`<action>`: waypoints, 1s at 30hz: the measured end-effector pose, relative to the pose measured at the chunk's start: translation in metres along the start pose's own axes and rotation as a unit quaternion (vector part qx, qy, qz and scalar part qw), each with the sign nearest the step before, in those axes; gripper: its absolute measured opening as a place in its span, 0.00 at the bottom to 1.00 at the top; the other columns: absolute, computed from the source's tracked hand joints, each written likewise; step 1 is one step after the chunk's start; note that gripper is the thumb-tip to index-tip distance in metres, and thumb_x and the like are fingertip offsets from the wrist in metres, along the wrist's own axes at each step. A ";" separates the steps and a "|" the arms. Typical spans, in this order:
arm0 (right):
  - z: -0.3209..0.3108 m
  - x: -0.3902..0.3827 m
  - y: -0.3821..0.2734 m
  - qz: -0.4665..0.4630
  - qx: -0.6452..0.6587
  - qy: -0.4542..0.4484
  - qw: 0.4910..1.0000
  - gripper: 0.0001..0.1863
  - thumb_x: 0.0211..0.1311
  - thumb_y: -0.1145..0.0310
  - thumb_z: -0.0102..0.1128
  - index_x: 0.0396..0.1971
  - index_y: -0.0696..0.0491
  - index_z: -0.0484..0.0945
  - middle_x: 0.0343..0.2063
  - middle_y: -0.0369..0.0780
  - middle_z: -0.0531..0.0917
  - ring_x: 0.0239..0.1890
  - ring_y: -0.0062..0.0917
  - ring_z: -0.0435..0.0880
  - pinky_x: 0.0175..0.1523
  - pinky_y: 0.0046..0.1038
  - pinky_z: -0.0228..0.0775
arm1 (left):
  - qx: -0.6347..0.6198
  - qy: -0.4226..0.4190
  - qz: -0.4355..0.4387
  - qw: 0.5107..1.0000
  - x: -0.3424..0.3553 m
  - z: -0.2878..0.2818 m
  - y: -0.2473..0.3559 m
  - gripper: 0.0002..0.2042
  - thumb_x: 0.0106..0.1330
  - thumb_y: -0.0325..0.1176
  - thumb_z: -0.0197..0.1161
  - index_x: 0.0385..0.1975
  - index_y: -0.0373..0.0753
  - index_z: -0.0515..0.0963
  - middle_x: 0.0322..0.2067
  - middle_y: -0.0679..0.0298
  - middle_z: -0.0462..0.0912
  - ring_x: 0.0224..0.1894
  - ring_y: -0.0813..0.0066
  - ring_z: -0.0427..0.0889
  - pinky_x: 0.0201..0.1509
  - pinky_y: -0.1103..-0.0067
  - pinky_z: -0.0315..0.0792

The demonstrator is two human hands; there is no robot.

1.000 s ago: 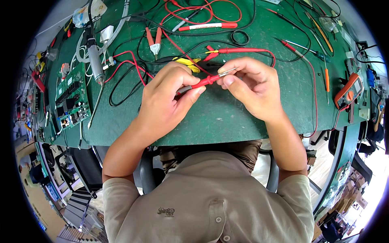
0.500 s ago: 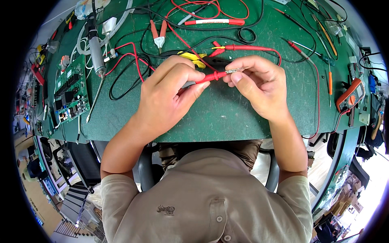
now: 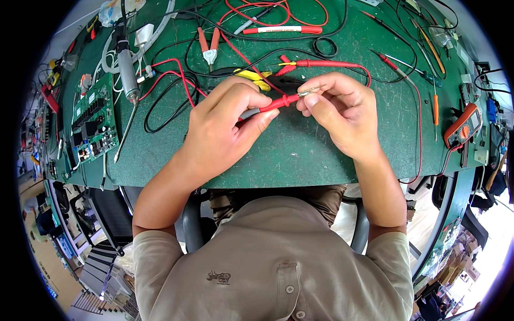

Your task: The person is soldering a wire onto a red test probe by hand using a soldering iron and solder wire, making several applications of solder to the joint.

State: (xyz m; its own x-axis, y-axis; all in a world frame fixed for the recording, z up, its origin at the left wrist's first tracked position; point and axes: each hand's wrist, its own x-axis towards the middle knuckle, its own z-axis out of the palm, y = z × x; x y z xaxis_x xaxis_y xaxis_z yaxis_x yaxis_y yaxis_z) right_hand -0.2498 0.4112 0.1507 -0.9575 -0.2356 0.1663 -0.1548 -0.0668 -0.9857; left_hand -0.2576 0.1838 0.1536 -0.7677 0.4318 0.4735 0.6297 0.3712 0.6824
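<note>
My left hand [image 3: 225, 123] grips a red-and-grey test probe [image 3: 278, 101] held at a slant over the green mat. My right hand [image 3: 342, 115] pinches the metal tip [image 3: 306, 92] at the probe's right end between thumb and forefinger, with a thin pin poking out beyond. Just behind my hands lie yellow-and-black clips [image 3: 259, 80], partly hidden. A red test lead [image 3: 326, 62] with a clip lies farther back, near white-and-red wire pliers [image 3: 210, 54] and a red-and-white marker [image 3: 281, 30].
A circuit board [image 3: 93, 123] and grey cylindrical tool [image 3: 128, 75] with hoses sit at left. An orange multimeter [image 3: 460, 127], screwdriver [image 3: 436, 109] and probes [image 3: 393, 65] lie at right. Loose cables [image 3: 155, 127] cross the green table [image 3: 278, 166]; chair armrests [image 3: 190, 224] flank me.
Both hands and the probe have shifted slightly right since the earliest frame. My right fingertips have moved slightly on the metal tip, and the probe lies a little flatter.
</note>
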 end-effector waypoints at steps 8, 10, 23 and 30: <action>-0.003 -0.001 -0.001 -0.014 0.041 -0.023 0.999 0.11 0.75 0.69 0.56 0.45 0.61 0.82 0.33 0.38 0.86 0.36 0.17 0.83 0.44 0.20 0.77 | -0.016 -0.001 -0.001 1.000 0.002 0.001 0.001 0.12 0.60 0.22 0.73 0.42 0.33 0.81 0.37 0.61 0.80 0.32 0.78 0.80 0.36 0.82 0.77; -0.003 -0.001 0.000 -0.018 0.033 -0.030 0.999 0.12 0.76 0.68 0.55 0.45 0.61 0.82 0.33 0.39 0.86 0.36 0.17 0.83 0.43 0.20 0.77 | 0.009 -0.022 0.012 1.000 0.003 0.000 0.004 0.15 0.60 0.22 0.73 0.47 0.34 0.82 0.37 0.62 0.79 0.33 0.76 0.80 0.37 0.81 0.77; -0.003 -0.001 0.002 -0.048 0.005 -0.030 0.998 0.12 0.77 0.68 0.54 0.44 0.61 0.82 0.33 0.40 0.87 0.36 0.19 0.85 0.44 0.22 0.79 | 0.015 0.002 0.059 0.998 0.002 0.001 0.004 0.21 0.58 0.18 0.71 0.53 0.36 0.84 0.35 0.64 0.77 0.33 0.77 0.78 0.36 0.81 0.74; -0.004 0.000 0.002 -0.054 0.008 -0.035 0.998 0.12 0.77 0.68 0.54 0.44 0.61 0.82 0.33 0.40 0.87 0.36 0.19 0.85 0.44 0.22 0.79 | 0.015 0.008 0.071 0.997 0.002 0.002 0.005 0.21 0.58 0.17 0.71 0.53 0.35 0.84 0.35 0.64 0.76 0.32 0.77 0.78 0.35 0.82 0.74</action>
State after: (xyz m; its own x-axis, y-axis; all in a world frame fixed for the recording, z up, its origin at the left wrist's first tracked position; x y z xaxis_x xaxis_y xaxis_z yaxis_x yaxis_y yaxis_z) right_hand -0.2507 0.4146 0.1487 -0.9158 -0.2938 0.2738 -0.2516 -0.1116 -0.9614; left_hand -0.2559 0.1883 0.1563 -0.6726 0.4692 0.5722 0.7349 0.3325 0.5911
